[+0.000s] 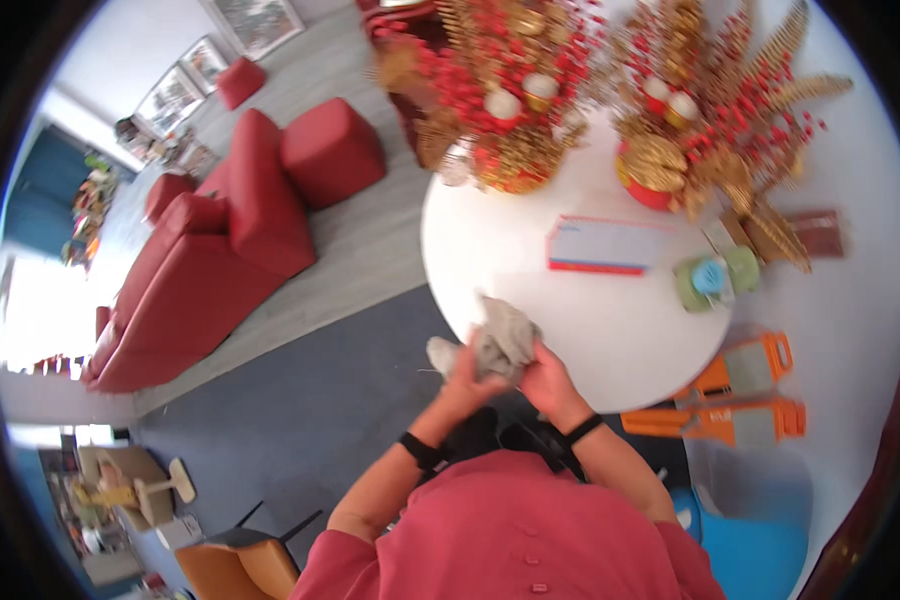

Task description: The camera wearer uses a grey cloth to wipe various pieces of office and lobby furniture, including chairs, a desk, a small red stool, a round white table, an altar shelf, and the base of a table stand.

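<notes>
Between my hands is a bunched grey-beige cloth (504, 337), held over the near edge of a round white table (480, 247). My left hand (465, 386) grips its left side, and a loose end hangs out past the fingers. On the opposite side my right hand (547, 375) grasps the cloth too. Dark bands circle both wrists. A desk calendar (604, 244) with a red edge lies on the tabletop beyond the cloth. To its right sits a green container (694, 285) with a light-blue top.
Two gold-and-red floral arrangements (521, 161) (652, 165) stand at the table's far side. Orange folding items (750, 420) lean by the wall at right, above a blue bin (754, 547). Red sofas (195, 277) and a red ottoman (332, 150) are at left. An orange-brown chair (236, 566) stands behind.
</notes>
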A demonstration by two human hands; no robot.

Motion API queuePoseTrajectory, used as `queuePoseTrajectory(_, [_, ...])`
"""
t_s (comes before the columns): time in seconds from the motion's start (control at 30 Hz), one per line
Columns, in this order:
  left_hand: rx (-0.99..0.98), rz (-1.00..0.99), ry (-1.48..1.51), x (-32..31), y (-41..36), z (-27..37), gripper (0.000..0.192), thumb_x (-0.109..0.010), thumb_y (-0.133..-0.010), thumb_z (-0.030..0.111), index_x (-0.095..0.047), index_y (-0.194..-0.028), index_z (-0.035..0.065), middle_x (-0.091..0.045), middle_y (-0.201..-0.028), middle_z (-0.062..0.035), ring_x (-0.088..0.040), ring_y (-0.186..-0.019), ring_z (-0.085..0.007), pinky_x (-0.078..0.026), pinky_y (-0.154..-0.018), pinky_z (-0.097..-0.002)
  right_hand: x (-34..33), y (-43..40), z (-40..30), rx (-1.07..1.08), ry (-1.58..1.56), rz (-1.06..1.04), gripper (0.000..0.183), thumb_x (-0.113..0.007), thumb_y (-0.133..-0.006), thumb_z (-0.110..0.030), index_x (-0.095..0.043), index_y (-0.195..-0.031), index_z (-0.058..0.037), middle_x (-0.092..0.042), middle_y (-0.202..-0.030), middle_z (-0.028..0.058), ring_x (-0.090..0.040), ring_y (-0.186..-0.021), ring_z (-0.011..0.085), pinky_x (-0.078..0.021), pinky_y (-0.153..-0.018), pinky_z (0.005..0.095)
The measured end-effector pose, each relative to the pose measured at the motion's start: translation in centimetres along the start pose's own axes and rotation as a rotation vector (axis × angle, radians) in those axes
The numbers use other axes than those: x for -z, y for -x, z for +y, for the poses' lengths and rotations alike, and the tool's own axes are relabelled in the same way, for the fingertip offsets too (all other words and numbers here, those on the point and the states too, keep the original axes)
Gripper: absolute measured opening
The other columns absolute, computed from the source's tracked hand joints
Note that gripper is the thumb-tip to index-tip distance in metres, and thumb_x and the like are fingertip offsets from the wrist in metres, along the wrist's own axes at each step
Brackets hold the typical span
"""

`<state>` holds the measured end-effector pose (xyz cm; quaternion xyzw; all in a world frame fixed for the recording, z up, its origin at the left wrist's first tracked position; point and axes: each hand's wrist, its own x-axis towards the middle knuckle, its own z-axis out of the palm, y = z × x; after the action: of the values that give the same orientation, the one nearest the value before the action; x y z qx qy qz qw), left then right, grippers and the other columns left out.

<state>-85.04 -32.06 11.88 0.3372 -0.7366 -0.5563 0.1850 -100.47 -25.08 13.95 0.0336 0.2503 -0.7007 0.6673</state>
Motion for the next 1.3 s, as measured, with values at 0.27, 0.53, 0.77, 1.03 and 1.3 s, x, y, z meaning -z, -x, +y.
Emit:
queuePoseTrajectory(0.27, [0.34, 0.088, 0.059, -2.8, -2.6, -0.2, 0.051, -0.074, -0.068, 0.024, -0.056, -0.112, 0.0037, -0.062, -0.103, -0.0163, -0.061, -0.088, -0.034, -0.047, -0.078, -0.0378, 7.3, 2.3, -3.8, 0.235, 1.64, 0.146, 0.04, -0.052, -0.089, -0.025, -0.05, -0.122, -0.0036, -0.055, -0.116, 0.0113, -0.054, -0.105, 0.0212, -0.0425, -0.088, 0.0342])
queuePoseTrajectory(0.53, [-0.02, 0.059, -0.735, -1.6, -7.4, -0.3, 0.038, -0.067, -0.069, 0.019, -0.057, -0.106, 0.0155, -0.055, -0.086, -0.0112, -0.059, -0.077, -0.0314, -0.048, -0.066, -0.0424, 12.3, 4.3, -5.7, 0.224, 1.444, 0.243, 0.031, -0.058, -0.082, -0.009, -0.056, -0.113, -0.0035, -0.059, -0.1, 0.0089, -0.056, -0.091, 0.0177, -0.0455, -0.081, 0.0298])
queuePoseTrajectory(0.77, [0.276, 0.545, -0.644, 5.9, -9.1, -3.8, 0.034, -0.065, -0.072, 0.019, -0.057, -0.104, 0.0114, -0.057, -0.091, -0.0147, -0.058, -0.084, -0.0358, -0.048, -0.071, -0.0439, 11.7, 3.1, -5.9, 0.161, 1.357, 0.298, 0.027, -0.06, -0.082, -0.011, -0.059, -0.107, -0.0017, -0.061, -0.092, 0.006, -0.056, -0.085, 0.0146, -0.0456, -0.079, 0.0272])
queuePoseTrajectory(1.03, [0.663, 0.471, -0.416, 6.5, 0.8, -4.5, 0.039, -0.067, -0.074, 0.032, -0.057, -0.1, 0.0039, -0.063, -0.093, -0.0189, -0.059, -0.089, -0.0366, -0.046, -0.075, -0.0431, 12.0, 2.8, -6.4, 0.138, 1.412, 0.26, 0.026, -0.061, -0.08, -0.01, -0.059, -0.104, -0.0015, -0.061, -0.088, 0.0054, -0.056, -0.08, 0.013, -0.0463, -0.075, 0.0263])
queuePoseTrajectory(1.3, [0.667, 0.388, -0.154, 5.3, 10.8, -4.3, 0.034, -0.066, -0.077, 0.028, -0.062, -0.098, 0.0017, -0.065, -0.087, -0.0149, -0.062, -0.082, -0.0284, -0.047, -0.074, -0.0366, 10.8, 2.6, -6.4, 0.105, 1.511, 0.257, 0.02, -0.059, -0.082, -0.009, -0.06, -0.101, -0.0011, -0.059, -0.081, 0.0017, -0.053, -0.074, 0.0087, -0.0447, -0.068, 0.0229])
